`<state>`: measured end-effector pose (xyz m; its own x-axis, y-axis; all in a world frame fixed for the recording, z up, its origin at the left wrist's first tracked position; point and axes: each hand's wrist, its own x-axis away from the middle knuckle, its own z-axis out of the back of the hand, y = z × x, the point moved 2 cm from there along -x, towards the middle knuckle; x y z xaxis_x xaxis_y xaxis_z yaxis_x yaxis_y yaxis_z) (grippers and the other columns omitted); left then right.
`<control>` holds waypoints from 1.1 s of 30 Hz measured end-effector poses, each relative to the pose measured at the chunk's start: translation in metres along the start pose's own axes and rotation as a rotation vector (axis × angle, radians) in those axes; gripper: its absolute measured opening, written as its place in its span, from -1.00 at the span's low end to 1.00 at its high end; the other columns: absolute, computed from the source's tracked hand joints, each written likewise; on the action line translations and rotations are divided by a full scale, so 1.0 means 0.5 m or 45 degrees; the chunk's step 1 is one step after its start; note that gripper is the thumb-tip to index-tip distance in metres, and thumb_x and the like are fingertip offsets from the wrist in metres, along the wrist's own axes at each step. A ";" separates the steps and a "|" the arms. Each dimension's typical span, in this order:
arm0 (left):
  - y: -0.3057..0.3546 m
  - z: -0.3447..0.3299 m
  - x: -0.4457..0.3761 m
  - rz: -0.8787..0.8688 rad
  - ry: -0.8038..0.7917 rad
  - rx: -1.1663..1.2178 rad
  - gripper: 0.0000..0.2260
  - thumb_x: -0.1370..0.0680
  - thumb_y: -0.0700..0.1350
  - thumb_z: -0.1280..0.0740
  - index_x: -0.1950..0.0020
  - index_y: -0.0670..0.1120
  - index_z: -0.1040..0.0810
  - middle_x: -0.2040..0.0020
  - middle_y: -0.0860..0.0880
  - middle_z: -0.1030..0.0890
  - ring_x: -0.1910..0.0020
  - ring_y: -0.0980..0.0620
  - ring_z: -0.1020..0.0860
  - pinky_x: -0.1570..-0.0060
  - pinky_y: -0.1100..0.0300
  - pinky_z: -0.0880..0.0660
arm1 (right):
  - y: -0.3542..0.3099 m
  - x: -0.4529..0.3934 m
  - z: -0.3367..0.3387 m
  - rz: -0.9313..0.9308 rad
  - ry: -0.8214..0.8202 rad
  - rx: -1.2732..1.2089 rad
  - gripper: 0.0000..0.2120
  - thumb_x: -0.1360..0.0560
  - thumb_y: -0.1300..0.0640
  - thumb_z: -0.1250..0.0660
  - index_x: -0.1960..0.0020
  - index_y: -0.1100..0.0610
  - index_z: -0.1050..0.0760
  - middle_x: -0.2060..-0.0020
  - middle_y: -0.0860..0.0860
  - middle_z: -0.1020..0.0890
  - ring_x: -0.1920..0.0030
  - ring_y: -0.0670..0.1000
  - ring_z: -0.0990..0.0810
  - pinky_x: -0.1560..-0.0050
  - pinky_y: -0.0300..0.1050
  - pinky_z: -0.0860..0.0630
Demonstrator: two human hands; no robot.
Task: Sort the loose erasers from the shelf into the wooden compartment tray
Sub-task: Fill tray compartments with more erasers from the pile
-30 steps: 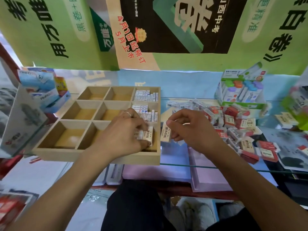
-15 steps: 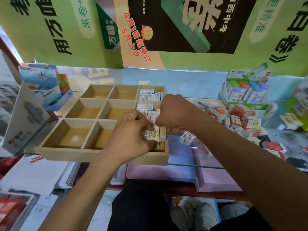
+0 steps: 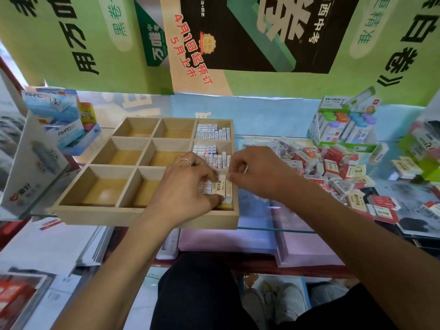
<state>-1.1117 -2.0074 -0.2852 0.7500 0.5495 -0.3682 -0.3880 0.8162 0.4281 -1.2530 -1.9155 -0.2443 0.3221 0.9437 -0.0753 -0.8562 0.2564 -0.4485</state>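
A wooden compartment tray (image 3: 142,216) lies on the glass shelf, three by three. Its right column holds standing erasers in the far cell (image 3: 212,133) and the middle cell (image 3: 214,158). In the near right cell stands a short row of cream erasers (image 3: 221,186). My left hand (image 3: 188,186) clamps that row from the left, thumb at its near end. My right hand (image 3: 257,172) pinches the top of the outermost eraser of the row, by the tray's right wall. A pile of loose red and white erasers (image 3: 333,167) lies to the right.
A white and green display box of coloured items (image 3: 345,125) stands behind the pile. Blue boxes (image 3: 59,117) and a white carton (image 3: 31,163) crowd the tray's left side. The glass shelf edge (image 3: 273,229) runs just in front; pink stacks (image 3: 297,248) lie below it.
My right hand carried an eraser from beside the tray into the near right cell and set it against the row. My left hand stayed on the row.
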 end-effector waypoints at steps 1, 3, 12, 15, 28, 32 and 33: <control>0.001 0.000 0.000 0.002 -0.004 -0.002 -0.64 -0.19 0.18 -0.43 0.08 0.09 -0.64 0.05 0.15 -0.42 -0.09 0.03 -0.44 -0.16 0.10 -0.38 | 0.002 0.011 -0.006 0.035 -0.014 0.007 -0.89 -0.47 0.08 -0.39 0.08 0.10 -0.65 0.20 -0.05 -0.54 0.09 -0.04 -0.55 0.19 -0.23 -0.36; 0.001 0.000 -0.001 0.009 -0.013 0.015 -0.63 -0.18 0.21 -0.39 0.08 0.12 -0.64 0.04 0.13 -0.43 -0.09 0.03 -0.43 -0.17 0.09 -0.39 | 0.007 0.027 -0.020 0.055 -0.048 0.049 -0.81 -0.48 0.02 -0.37 -0.04 0.04 -0.64 0.14 -0.04 -0.44 0.09 -0.02 -0.50 0.17 -0.19 -0.37; 0.016 0.025 0.016 -0.011 0.048 0.241 -0.77 -0.37 0.05 -0.32 0.05 0.06 -0.66 0.04 0.14 -0.56 -0.06 0.12 -0.52 -0.14 0.14 -0.46 | 0.026 0.082 -0.051 -0.051 0.115 -0.390 -0.61 -0.52 -0.04 -0.35 -0.31 0.00 -0.44 -0.09 -0.02 -0.48 -0.03 -0.08 -0.51 -0.09 -0.19 -0.45; 0.002 0.043 0.045 0.080 0.215 0.162 -0.83 -0.42 -0.07 -0.33 0.06 0.00 -0.68 0.07 0.09 -0.60 0.04 0.11 -0.56 -0.01 0.15 -0.50 | 0.017 0.101 -0.060 0.084 0.157 -0.193 -0.67 -0.52 -0.10 -0.31 -0.22 0.03 -0.51 -0.10 -0.02 -0.46 -0.12 -0.02 -0.48 -0.14 -0.04 -0.48; 0.074 0.002 0.087 0.286 0.283 -0.035 -0.82 -0.39 0.04 -0.30 0.21 0.01 -0.66 0.13 0.05 -0.50 0.20 -0.01 -0.57 0.27 0.19 -0.43 | 0.030 0.137 -0.032 0.643 0.193 0.293 -0.67 -0.41 -0.16 -0.27 0.31 0.10 -0.41 0.30 -0.04 -0.38 0.17 0.07 -0.42 0.33 -0.10 -0.37; 0.094 -0.018 0.077 0.228 0.260 -0.032 -0.84 -0.40 0.04 -0.32 0.20 0.01 -0.66 0.13 0.06 -0.49 0.20 0.00 -0.56 0.29 0.19 -0.42 | 0.060 0.154 -0.019 0.562 0.168 0.250 -0.62 -0.42 -0.21 -0.27 0.26 0.12 -0.45 0.24 -0.06 -0.34 0.11 0.04 -0.36 0.26 0.04 -0.47; 0.097 -0.021 0.076 0.226 0.256 -0.026 -0.87 -0.41 0.03 -0.35 0.20 0.02 -0.66 0.12 0.06 -0.49 0.19 0.00 -0.56 0.29 0.19 -0.42 | 0.063 0.156 -0.018 0.522 0.146 0.244 -0.60 -0.41 -0.23 -0.24 0.23 0.13 -0.47 0.22 -0.06 -0.36 0.08 0.03 -0.35 0.22 0.08 -0.48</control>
<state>-1.1078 -1.9449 -0.2868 0.5486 0.7071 -0.4462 -0.5162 0.7062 0.4845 -1.2511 -1.8358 -0.2724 -0.0251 0.9488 -0.3148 -0.9779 -0.0887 -0.1894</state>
